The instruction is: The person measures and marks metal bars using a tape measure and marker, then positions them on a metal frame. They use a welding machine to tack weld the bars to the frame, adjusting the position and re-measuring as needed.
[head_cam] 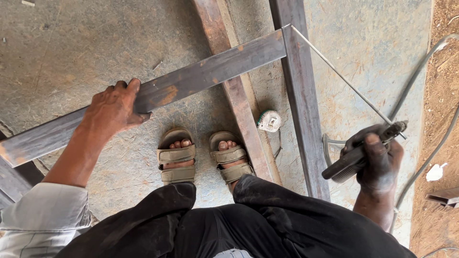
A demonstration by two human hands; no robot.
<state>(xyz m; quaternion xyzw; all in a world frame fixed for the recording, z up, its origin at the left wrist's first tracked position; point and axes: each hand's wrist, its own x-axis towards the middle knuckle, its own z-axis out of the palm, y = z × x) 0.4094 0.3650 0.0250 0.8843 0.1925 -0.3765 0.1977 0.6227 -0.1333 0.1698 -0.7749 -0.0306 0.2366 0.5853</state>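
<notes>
Head view is directed straight down at two sandalled feet (201, 160) on a concrete floor (86, 43). A rusty steel bar (191, 79) is seen running from the lower left up to the right, where its end meets an upright-running steel bar (303, 105) at a corner. The left hand (114, 110) is laid over the slanted bar near its middle; the fingers (129, 86) are curled together over the bar's far edge, and the thumb is pressed against the near face, so the bar is clamped between them. The right hand (377, 160) is closed around the dark handle of an electrode holder (358, 155), with the thumb laid along its top and the fingers wrapped under it. A thin welding rod (342, 76) is gripped at the holder's tip and is stretched up and left, its far end touching the corner where the two bars meet, well apart from the fingers. A third bar (234, 91) is seen lying under the slanted one. A tape measure (269, 120) lies on the floor between the two long bars, just beside the right foot. Grey cables (420, 71) are trailed along the right, near bare earth (442, 95).
</notes>
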